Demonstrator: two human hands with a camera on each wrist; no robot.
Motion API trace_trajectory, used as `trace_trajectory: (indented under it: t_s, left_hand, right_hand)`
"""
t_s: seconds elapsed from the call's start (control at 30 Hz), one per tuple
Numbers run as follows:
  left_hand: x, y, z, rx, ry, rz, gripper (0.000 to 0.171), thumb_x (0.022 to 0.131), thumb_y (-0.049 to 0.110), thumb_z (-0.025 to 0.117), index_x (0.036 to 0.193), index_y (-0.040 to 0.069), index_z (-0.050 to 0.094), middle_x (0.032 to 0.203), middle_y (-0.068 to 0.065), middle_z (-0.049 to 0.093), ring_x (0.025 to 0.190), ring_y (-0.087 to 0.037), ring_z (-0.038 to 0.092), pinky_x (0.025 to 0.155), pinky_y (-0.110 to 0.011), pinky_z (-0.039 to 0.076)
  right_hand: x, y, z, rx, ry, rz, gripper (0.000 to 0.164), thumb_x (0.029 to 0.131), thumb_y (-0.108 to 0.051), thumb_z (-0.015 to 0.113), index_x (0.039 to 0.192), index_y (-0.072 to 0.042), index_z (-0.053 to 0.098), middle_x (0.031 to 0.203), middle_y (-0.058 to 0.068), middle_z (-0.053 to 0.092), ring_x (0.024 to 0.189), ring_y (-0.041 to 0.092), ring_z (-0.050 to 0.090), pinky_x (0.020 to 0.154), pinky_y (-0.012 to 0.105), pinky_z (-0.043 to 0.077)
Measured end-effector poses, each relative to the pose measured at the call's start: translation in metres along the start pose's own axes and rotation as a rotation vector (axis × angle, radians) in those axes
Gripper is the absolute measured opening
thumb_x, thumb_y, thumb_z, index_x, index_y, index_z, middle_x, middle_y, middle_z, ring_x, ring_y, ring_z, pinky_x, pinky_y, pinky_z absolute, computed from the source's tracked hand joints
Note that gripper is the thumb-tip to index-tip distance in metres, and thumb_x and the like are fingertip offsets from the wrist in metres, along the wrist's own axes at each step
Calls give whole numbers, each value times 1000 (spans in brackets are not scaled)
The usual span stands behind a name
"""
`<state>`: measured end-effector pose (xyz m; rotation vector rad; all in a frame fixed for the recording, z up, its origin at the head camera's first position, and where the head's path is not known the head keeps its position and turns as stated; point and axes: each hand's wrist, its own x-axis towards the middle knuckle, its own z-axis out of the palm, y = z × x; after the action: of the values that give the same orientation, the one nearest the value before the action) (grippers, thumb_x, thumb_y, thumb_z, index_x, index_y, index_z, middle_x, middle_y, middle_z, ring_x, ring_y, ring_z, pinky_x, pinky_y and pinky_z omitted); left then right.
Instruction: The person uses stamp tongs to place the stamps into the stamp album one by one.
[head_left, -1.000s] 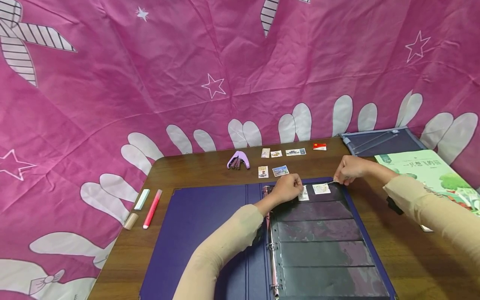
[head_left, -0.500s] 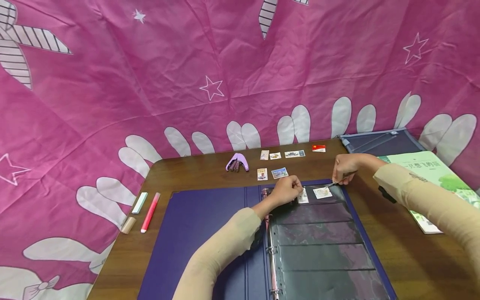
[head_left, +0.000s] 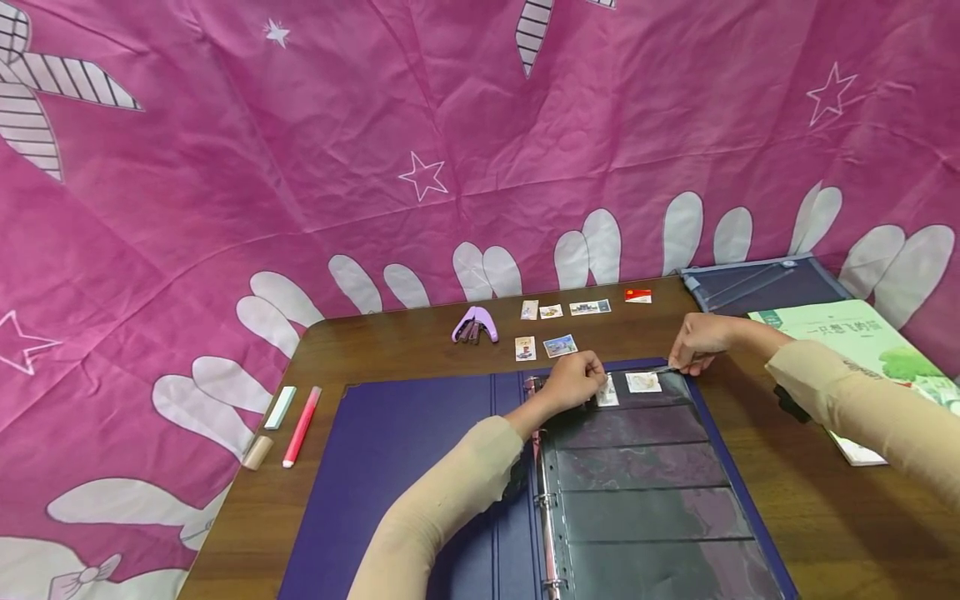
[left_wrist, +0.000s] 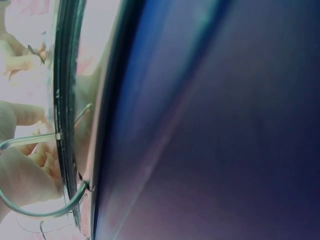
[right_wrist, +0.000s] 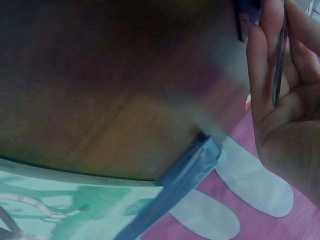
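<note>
The right hand (head_left: 699, 343) pinches a thin metal tool (right_wrist: 280, 62) beside the white stamp (head_left: 643, 383) at the black page's (head_left: 622, 508) top, while the left hand (head_left: 573, 378), fingers curled (whether pinching is unclear), meets the neighbouring stamp (head_left: 608, 394).

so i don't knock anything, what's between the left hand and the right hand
In the head view: one stamp at the left hand, then a second stamp, then a thin tool held by the right hand.

Right hand (head_left: 697, 343) lower, farther right than half second ago; thin tool (right_wrist: 280, 55) flatter.
</note>
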<state>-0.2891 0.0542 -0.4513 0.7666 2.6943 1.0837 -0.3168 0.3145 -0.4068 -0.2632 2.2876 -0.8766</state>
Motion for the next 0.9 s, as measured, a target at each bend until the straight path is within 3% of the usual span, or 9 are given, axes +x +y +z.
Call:
trace_trajectory:
  t_s: [0.23, 0.47, 0.9]
  left_hand:
    - [0, -2, 0, 25, 5, 8, 7, 84, 13, 59, 79, 9, 62, 70, 3, 56, 62, -2, 45, 61, -12, 36]
    - [1, -4, 1, 44, 27, 7, 7, 83, 14, 60, 80, 9, 62, 71, 3, 57, 63, -3, 45, 61, -12, 35]
    - [-1, 0, 1, 24, 12, 14, 7, 84, 12, 59, 79, 8, 62, 72, 1, 59, 64, -2, 46, 61, -12, 36]
  right_hand:
    - [-5, 7, 11, 43, 53, -50, 27, 80, -7, 65, 99, 12, 67, 71, 5, 69, 58, 8, 62, 58, 24, 52]
    - [-5, 0, 11, -64, 102, -101, 21, 79, -7, 66, 94, 8, 70, 70, 6, 69, 58, 11, 62, 58, 27, 53]
    - [-4, -11, 2, -123, -19, -78, 21, 72, 0, 62, 90, 9, 69, 63, -2, 65, 54, 7, 56, 54, 25, 49]
